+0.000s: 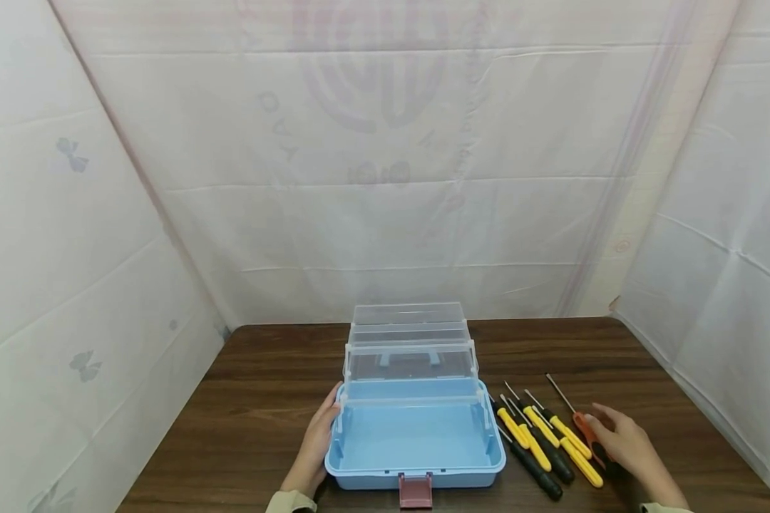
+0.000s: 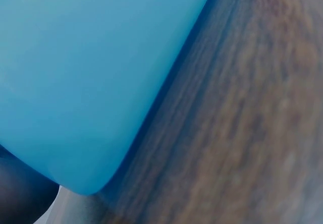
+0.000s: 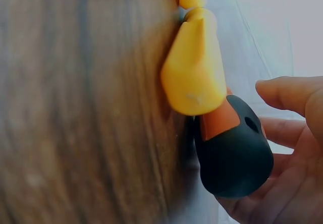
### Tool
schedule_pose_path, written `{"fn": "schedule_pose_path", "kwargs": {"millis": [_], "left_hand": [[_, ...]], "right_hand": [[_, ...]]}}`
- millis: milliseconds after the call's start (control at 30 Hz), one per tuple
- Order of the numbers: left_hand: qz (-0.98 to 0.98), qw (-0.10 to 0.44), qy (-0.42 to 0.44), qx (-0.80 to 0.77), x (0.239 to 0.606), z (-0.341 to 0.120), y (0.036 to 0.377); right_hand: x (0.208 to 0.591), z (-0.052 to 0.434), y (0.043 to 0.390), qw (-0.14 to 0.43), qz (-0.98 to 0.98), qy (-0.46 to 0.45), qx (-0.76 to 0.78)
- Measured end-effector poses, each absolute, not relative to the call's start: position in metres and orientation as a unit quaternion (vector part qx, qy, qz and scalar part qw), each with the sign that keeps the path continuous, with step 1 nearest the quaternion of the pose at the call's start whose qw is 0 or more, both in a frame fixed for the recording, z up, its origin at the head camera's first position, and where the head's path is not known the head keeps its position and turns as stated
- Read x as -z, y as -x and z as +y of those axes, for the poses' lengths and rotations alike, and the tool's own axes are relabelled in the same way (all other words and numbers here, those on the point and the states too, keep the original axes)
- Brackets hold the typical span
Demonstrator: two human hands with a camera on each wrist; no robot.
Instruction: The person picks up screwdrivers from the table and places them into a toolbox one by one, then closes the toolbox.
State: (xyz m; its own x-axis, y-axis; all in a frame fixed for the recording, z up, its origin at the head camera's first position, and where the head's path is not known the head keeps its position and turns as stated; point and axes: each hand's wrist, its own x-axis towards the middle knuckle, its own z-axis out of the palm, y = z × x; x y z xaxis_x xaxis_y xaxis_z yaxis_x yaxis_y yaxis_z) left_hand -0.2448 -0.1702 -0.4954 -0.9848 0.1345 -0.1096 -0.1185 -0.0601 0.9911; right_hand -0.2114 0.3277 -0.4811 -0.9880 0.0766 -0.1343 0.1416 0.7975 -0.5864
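Observation:
A light-blue plastic toolbox (image 1: 417,434) stands with its clear lid and trays (image 1: 411,349) raised at the back; its bottom shows bare. Along the box's left side lies my left hand (image 1: 316,443), fingers straight against the outer wall. In the left wrist view the blue wall (image 2: 101,72) fills much of the picture. My right hand (image 1: 625,443) is at an orange-and-black screwdriver (image 1: 584,426) on the table. The right wrist view has the thumb apart from its black handle end (image 3: 234,158), with fingers loosely behind it.
Several yellow-and-black screwdrivers (image 1: 539,456) lie in a loose group between the box and my right hand. A mauve latch (image 1: 416,491) hangs at the box front. White sheeting (image 1: 385,235) encloses the back and sides of the dark wooden table (image 1: 250,413).

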Motion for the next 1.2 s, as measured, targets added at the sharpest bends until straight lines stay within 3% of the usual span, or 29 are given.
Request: {"fn": "schedule_pose_path", "kwargs": {"millis": [1200], "left_hand": [[0.684, 0.083, 0.007, -0.725, 0.4939, -0.1683, 0.2437]], "right_hand": [[0.4848, 0.3337, 0.2092, 0.112, 0.943, -0.049, 0.310]]}}
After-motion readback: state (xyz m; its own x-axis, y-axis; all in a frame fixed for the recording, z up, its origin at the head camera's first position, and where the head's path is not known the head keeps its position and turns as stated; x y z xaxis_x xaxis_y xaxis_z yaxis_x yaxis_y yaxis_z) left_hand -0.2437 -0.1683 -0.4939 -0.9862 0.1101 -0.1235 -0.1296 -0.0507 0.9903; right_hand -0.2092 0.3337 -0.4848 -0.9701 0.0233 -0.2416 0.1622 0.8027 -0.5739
